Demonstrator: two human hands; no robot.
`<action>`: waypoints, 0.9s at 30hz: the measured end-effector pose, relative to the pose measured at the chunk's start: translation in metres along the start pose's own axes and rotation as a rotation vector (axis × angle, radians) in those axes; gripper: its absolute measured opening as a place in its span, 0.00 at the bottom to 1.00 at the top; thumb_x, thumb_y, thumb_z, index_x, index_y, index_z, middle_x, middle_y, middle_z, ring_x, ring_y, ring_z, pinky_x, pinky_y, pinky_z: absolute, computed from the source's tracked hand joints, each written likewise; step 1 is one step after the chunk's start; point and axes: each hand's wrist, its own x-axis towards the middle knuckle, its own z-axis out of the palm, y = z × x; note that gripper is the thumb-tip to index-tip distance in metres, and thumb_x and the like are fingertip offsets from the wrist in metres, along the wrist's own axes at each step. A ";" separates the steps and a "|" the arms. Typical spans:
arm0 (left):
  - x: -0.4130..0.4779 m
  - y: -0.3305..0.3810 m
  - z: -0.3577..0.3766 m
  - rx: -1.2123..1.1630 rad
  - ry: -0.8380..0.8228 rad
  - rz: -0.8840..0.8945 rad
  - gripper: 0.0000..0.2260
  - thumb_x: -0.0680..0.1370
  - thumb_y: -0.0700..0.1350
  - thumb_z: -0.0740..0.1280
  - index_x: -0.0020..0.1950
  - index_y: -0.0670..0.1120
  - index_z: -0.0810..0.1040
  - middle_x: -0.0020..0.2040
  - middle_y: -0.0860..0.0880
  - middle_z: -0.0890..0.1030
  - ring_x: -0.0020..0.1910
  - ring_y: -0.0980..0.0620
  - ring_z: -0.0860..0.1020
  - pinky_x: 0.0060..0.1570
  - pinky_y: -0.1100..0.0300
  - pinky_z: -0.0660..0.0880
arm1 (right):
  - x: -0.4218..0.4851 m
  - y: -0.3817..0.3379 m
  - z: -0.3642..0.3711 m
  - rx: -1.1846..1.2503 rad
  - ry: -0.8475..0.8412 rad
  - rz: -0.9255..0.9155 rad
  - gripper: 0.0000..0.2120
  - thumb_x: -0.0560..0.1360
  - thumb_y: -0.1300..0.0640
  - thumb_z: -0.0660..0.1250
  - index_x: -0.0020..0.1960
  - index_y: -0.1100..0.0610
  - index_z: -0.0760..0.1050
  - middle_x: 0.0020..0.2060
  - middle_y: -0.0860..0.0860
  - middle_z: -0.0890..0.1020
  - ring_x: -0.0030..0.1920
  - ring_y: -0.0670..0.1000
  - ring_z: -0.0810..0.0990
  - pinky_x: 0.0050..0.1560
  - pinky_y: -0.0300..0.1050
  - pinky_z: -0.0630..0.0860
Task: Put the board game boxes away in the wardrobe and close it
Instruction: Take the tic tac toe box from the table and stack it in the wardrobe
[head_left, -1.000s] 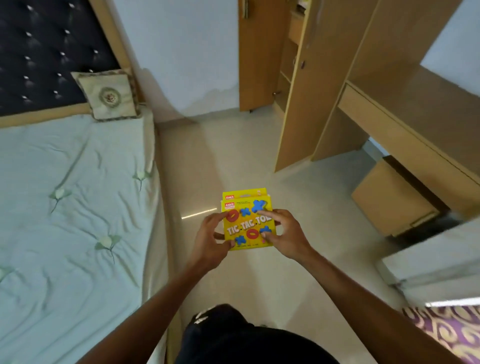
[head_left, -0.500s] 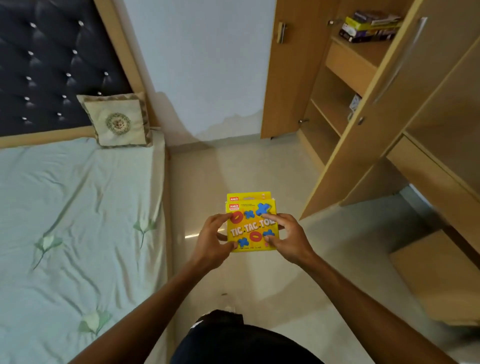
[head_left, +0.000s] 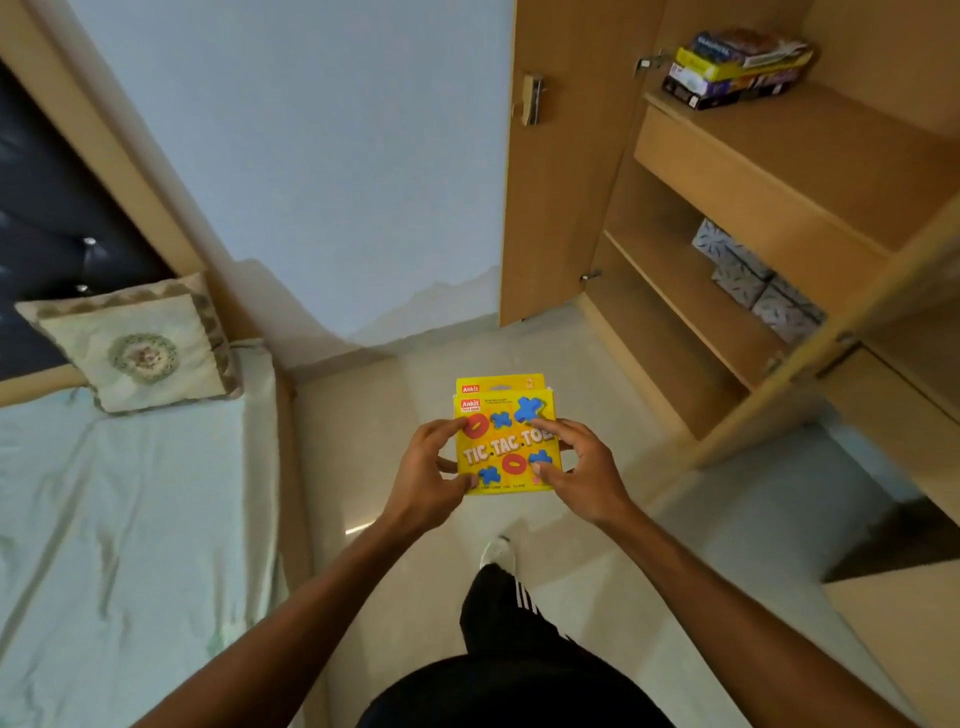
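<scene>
Left hand (head_left: 423, 470): fingers pinch yellow boxes (head_left: 506, 441), left edge.
Right hand (head_left: 584, 467): pinches right edge.
Boxes: seemingly two, stacked.
Wardrobe (head_left: 727, 171): open, beyond fingers.

On your left you see a bed (head_left: 104, 519) with a pale green sheet. A square cushion (head_left: 135, 348) with a round flower pattern stands at the head of the bed, against the dark padded headboard (head_left: 47, 218). Past it is a pale blue wall (head_left: 311, 156). The floor (head_left: 363, 441) is shiny and cream. Over on your right are three grey patterned boxes (head_left: 740, 283), stacked close together.
</scene>
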 end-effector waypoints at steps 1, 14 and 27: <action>0.036 0.000 -0.002 0.005 0.005 0.002 0.33 0.67 0.33 0.77 0.70 0.48 0.73 0.64 0.51 0.70 0.55 0.47 0.78 0.41 0.70 0.78 | 0.036 0.004 -0.002 0.006 0.009 -0.011 0.28 0.67 0.66 0.75 0.63 0.46 0.76 0.59 0.48 0.75 0.53 0.40 0.77 0.55 0.37 0.77; 0.360 0.052 -0.002 0.014 -0.105 0.034 0.33 0.69 0.34 0.76 0.71 0.51 0.71 0.64 0.52 0.69 0.52 0.48 0.79 0.38 0.69 0.78 | 0.326 0.015 -0.070 0.035 0.168 0.029 0.26 0.66 0.63 0.73 0.63 0.52 0.78 0.59 0.50 0.78 0.54 0.38 0.77 0.54 0.27 0.72; 0.673 0.159 0.090 -0.025 -0.457 0.277 0.31 0.68 0.29 0.74 0.69 0.47 0.73 0.62 0.55 0.69 0.54 0.50 0.77 0.41 0.70 0.77 | 0.534 0.056 -0.209 -0.031 0.613 0.086 0.24 0.68 0.61 0.75 0.62 0.50 0.77 0.61 0.51 0.72 0.62 0.48 0.75 0.57 0.30 0.73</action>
